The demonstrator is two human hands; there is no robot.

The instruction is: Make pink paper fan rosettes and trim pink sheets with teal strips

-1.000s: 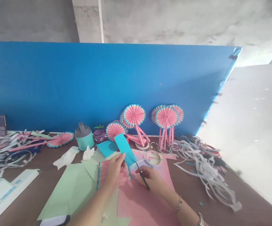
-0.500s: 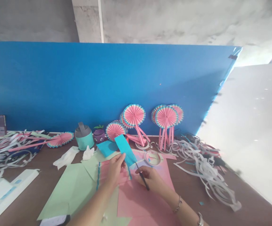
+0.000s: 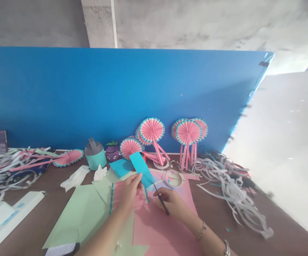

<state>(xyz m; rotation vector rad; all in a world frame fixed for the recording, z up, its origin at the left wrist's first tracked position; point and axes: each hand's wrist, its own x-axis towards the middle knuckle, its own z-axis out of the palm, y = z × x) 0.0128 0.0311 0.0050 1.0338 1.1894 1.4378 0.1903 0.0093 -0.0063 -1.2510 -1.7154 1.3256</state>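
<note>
My left hand (image 3: 131, 188) pinches the lower left edge of a bright blue paper strip (image 3: 139, 166), held tilted above the table. My right hand (image 3: 168, 201) is closed round dark-handled scissors (image 3: 163, 204), seen nearly edge-on. Their thin blades meet the strip's right edge, where a narrow sliver shows beside a cut line. Beneath my hands lie a pleated pink paper (image 3: 118, 192) with blue-striped edges, a large pink sheet (image 3: 161, 227) and pale green sheets (image 3: 76, 213). Another blue paper piece (image 3: 121, 168) rests just behind the strip.
Finished pink pleated fans (image 3: 188, 132) lean against the blue partition (image 3: 89, 92). A tape roll (image 3: 173, 179) lies beyond my right hand. Tangled white strips (image 3: 234, 188) cover the right side. A teal cup (image 3: 95, 156), a purple pot (image 3: 112, 154) and a power strip (image 3: 17, 217) are leftward.
</note>
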